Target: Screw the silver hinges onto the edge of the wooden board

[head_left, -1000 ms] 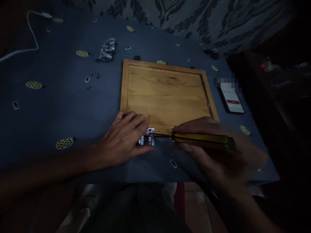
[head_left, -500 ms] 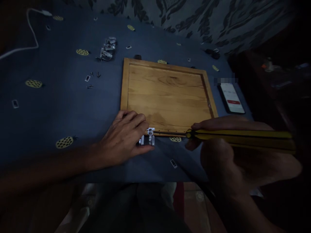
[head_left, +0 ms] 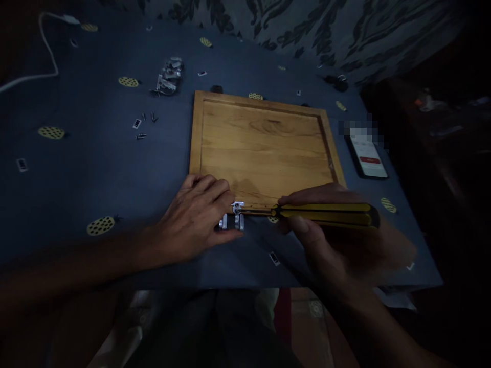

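Note:
My left hand (head_left: 194,220) lies over the near left corner of a framed wooden panel (head_left: 264,143). Its fingers are closed, pinching a shiny metal hinge (head_left: 238,217) against the panel's near edge. A yellow-and-black screwdriver (head_left: 326,213) is gripped in my right hand (head_left: 322,240), which is partly blurred. The shaft runs leftward along the near edge to the hinge plate. I cannot make out whether the tip sits in a screw head. Part of the hinge is hidden under my left fingers.
Several metal hinges (head_left: 170,76) lie heaped beyond the panel's left side. Nearer are several loose screws (head_left: 141,136). A phone (head_left: 368,158) rests to the right, a white cable (head_left: 48,46) at far left. Patterned blue cloth (head_left: 95,168) covers the table.
My right hand and the screwdriver have moved left, and the handle now looks smaller and farther from the camera. My left hand and the hinge have stayed in place.

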Demonstrator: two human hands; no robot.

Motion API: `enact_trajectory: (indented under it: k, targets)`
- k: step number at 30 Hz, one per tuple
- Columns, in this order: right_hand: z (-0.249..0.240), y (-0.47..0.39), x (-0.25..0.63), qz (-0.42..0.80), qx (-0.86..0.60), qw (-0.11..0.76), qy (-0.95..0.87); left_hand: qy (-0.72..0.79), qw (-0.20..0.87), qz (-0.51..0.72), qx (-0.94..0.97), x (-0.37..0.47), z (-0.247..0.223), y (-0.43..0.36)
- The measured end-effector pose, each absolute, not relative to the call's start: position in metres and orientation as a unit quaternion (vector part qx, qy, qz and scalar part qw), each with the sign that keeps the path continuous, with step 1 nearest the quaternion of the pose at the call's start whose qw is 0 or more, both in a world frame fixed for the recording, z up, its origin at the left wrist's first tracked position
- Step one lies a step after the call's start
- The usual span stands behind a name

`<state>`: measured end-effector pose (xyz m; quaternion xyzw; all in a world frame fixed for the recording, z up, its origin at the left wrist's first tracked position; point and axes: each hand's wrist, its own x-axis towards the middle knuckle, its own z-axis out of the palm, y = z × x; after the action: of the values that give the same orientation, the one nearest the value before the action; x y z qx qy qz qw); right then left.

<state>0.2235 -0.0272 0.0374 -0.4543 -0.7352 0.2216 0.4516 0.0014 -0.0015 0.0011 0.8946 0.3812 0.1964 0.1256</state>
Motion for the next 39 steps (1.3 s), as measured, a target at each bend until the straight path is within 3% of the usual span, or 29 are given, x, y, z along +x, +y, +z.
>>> enact_trajectory:
  k: [22, 31, 34, 39]
  targets:
    - [0.072, -0.019, 0.223, 0.24, -0.435, 0.34, -0.798, 0.377, 0.131, 0.195, 0.896, 0.0, 0.001, -0.001]
    - [0.074, -0.016, 0.222, 0.232, -0.415, 0.332, -0.815, 0.375, 0.126, 0.201, 0.896, 0.0, -0.001, -0.001]
    - [0.071, -0.017, 0.223, 0.238, -0.406, 0.361, -0.805, 0.375, 0.125, 0.199, 0.897, -0.001, 0.0, -0.001]
    - [0.063, -0.019, 0.232, 0.18, -0.403, 0.511, -0.737, 0.364, 0.124, 0.21, 0.899, -0.002, 0.0, -0.001]
